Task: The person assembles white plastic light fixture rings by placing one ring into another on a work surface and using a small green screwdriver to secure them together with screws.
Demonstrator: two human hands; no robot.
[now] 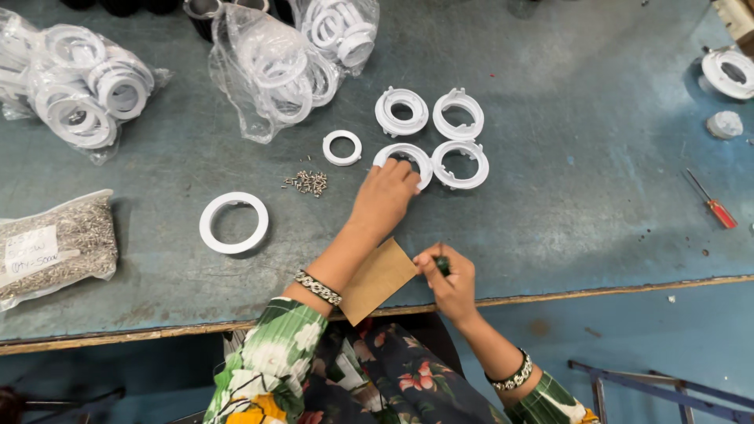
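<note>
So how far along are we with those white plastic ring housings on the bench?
Four white plastic ring housings sit grouped. The left hand rests on the near-left one; the right hand holds a dark-handled tool. Loose small metal screws, two plain white rings and clear bags of white rings remain untouched.

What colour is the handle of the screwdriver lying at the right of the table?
Red, seen in the head view: the screwdriver.

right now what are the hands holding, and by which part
The right hand pinches a small dark green tool near its top end; the rest is hidden. The left hand rests fingertips on a white plastic ring, not lifting it.
</note>
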